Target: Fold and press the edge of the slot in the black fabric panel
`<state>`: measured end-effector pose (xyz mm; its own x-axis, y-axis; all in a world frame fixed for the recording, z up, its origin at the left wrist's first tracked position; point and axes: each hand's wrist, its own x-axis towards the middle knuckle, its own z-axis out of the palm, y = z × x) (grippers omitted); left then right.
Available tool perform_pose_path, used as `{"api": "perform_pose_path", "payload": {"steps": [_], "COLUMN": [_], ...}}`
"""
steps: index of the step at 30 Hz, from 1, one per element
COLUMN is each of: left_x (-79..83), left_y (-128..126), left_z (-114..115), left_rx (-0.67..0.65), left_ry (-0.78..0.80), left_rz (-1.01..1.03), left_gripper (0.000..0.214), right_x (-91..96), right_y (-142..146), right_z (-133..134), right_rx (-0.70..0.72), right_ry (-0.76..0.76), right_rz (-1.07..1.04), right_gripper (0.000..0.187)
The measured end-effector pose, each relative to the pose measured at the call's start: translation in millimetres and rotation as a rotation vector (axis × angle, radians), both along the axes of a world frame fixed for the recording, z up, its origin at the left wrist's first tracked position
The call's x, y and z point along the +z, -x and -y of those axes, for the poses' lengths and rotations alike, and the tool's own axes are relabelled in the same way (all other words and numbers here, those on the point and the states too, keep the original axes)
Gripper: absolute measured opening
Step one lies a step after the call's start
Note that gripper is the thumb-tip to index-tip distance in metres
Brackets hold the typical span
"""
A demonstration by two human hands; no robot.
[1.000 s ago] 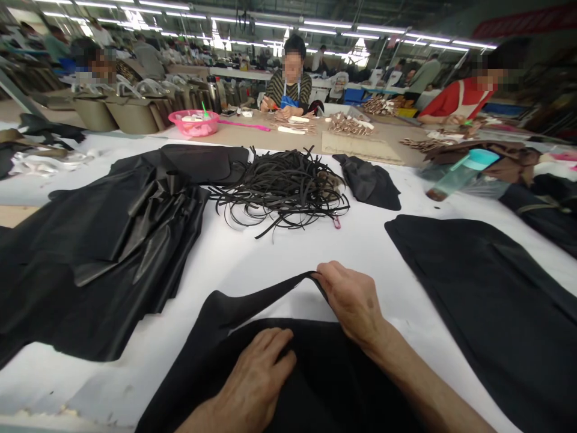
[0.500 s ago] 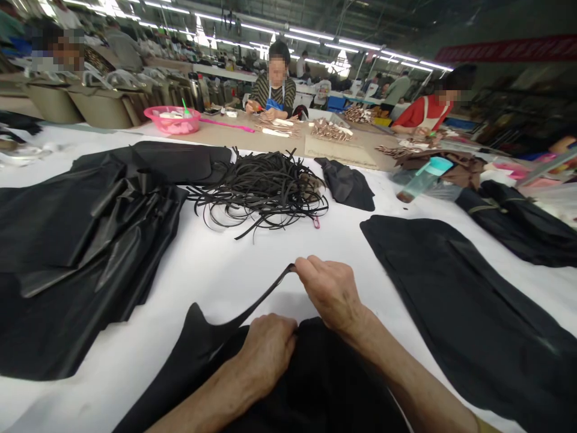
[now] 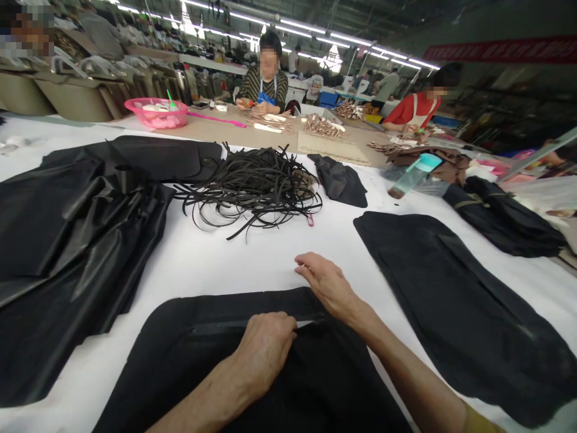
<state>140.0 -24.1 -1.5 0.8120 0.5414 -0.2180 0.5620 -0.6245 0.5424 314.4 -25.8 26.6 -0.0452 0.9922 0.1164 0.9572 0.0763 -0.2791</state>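
Note:
A black fabric panel (image 3: 211, 355) with a rounded corner lies flat in front of me on the white table. Close to its far edge runs a slit-like opening, where a pale strip shows through. My left hand (image 3: 270, 346) presses on the panel beside this opening, fingers curled and pinching the fabric there; the fingertips are partly hidden. Just past the far edge hovers my right hand (image 3: 327, 279), its thumb and fingers slightly parted with nothing between them.
A heap of black strips (image 3: 256, 186) lies ahead, with a small pink clip (image 3: 311, 220) beside it. Black fabric is piled on the left (image 3: 85, 240), and more panels (image 3: 460, 300) lie on the right. A bottle (image 3: 412, 177) and a pink basin (image 3: 157, 114) stand farther back. Two people work opposite.
The panel's far edge, earlier pulled up by my right hand, now lies flat. My right hand has let go and its fingers have parted. My left hand stays on the panel.

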Motion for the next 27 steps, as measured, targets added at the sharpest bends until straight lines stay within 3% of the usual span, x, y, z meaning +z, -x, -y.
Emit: {"api": "perform_pose_path", "payload": {"steps": [2, 5, 8, 13, 17, 22, 27], "left_x": [3.0, 4.4, 2.6, 3.1, 5.5, -0.3, -9.9], "left_y": [0, 2, 5, 21, 62, 123, 135], "left_z": [0, 1, 2, -1, -13, -31, -32], "left_rx": [-0.020, -0.038, -0.040, -0.037, 0.016, 0.144, 0.191], "left_ry": [-0.015, -0.035, -0.060, -0.105, -0.146, -0.152, -0.175], "left_rz": [-0.006, -0.014, -0.032, -0.071, -0.102, -0.021, 0.060], "left_gripper": [0.018, 0.019, 0.020, 0.017, 0.018, 0.022, 0.023], "right_x": [7.5, 12.0, 3.5, -17.0, -27.8, -39.1, -38.7], "right_y": [-7, -4, 7, 16, 8, -3, 7], "right_z": [14, 40, 60, 65, 64, 68, 71], "right_rx": [-0.062, 0.069, 0.193, 0.177, 0.196, 0.245, 0.246], "right_ry": [0.032, 0.215, 0.266, 0.158, 0.081, 0.091, 0.057], "right_rz": [-0.196, -0.346, -0.213, 0.112, 0.110, 0.063, 0.203], "right_gripper": [0.014, 0.020, 0.029, 0.021, 0.019, 0.018, 0.021]}}
